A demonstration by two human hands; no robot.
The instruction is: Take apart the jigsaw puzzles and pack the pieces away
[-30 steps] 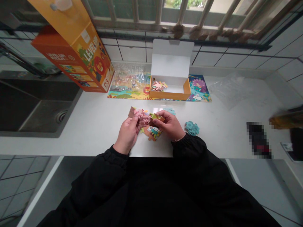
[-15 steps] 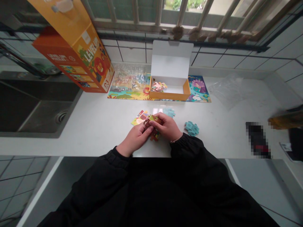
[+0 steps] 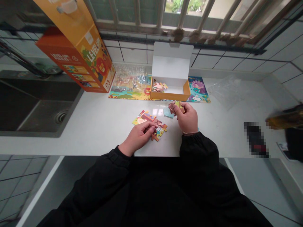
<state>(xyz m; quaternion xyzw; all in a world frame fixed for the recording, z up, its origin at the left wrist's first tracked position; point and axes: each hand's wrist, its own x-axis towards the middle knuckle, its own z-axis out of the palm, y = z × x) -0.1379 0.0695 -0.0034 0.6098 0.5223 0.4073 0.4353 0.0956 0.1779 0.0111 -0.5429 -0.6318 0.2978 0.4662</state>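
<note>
Held puzzle pieces — brown, yellow-green; carton — orange, lion-printed; counter white.

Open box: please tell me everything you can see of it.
The box is long and low and looks like cardboard, with orange walls and a white floor. Its white lid stands raised at the back, creased across, with a greyish patch mid top edge. Puzzle pieces lie heaped at its left end. It sits upright on a printed sheet. Neither the left hand nor the right hand touches it.
</note>
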